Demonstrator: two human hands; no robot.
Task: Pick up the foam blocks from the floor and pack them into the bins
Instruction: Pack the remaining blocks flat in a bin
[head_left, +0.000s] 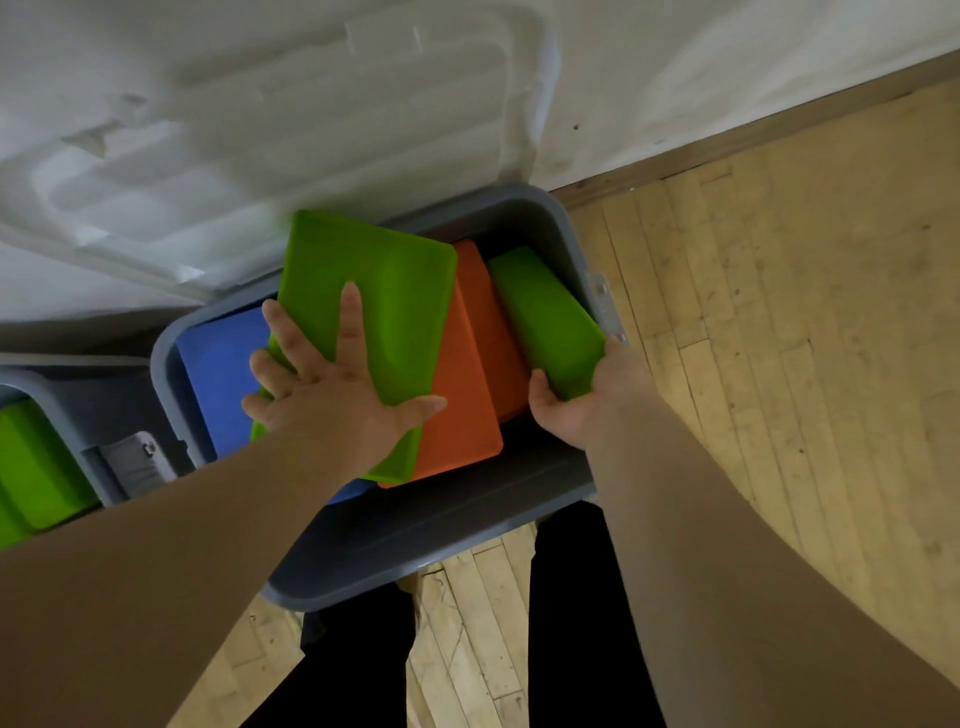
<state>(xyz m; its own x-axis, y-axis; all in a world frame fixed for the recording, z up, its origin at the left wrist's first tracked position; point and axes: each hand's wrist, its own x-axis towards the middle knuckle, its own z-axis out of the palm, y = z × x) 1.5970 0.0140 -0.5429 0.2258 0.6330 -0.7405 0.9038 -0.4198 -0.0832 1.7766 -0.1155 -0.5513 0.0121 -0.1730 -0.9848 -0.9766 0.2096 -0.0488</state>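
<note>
Settling two green pieces into the grey plastic bin (415, 545)

We judge the foam light, squashy and grippy, best taken at an end or edge. Our left hand (332, 395) lies flat on the wide green foam slab (374, 312), fingers spread straight, pressing it over the orange foam block (467, 415). Our right hand (582, 400) curls round the near end of the narrower green foam block (545, 317) by the bin's right wall. Both tilt, long axes running away from us toward the wall. A blue foam block (223, 364) lies left.

Pale wooden plank floor (779, 322), brown baseboard (753, 137), scuffed white wall (701, 67), dim light
</note>
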